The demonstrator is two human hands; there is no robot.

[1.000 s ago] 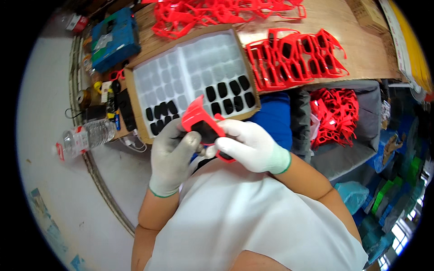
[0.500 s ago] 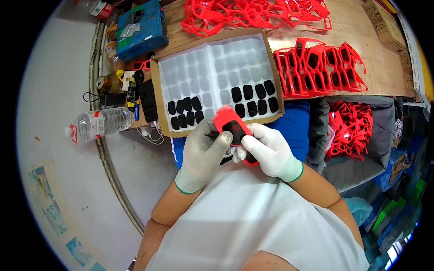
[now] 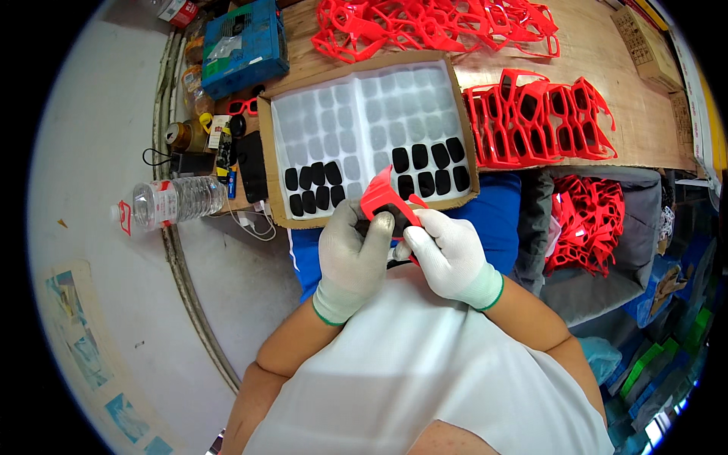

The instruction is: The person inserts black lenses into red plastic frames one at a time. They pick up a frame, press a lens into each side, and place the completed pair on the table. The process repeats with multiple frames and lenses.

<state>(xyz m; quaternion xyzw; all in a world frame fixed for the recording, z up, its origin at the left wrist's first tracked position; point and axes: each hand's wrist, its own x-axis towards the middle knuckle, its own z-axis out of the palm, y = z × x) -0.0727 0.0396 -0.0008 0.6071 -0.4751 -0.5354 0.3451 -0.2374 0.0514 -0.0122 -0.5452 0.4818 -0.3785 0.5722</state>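
Observation:
A pair of red sunglasses with a dark lens is held between my two gloved hands, just in front of my chest. My left hand, in a greyed white glove, is closed on one side of the frame with the thumb over the lens. My right hand, in a whiter glove, pinches the other side near the bridge. The lower part of the sunglasses is hidden by my fingers. Just beyond lies a cardboard tray with loose black lenses in its nearer part and pale paper over the rest.
Assembled red sunglasses stand in rows right of the tray. Red frames are heaped behind it, and more red frames fill a grey-lined bin at right. A blue metal box, a phone and a water bottle are at left.
The sunglasses have tilted in my hands, so the lens shows less and the upper red piece points more upward. My right hand has shifted slightly left; the view has moved a little.

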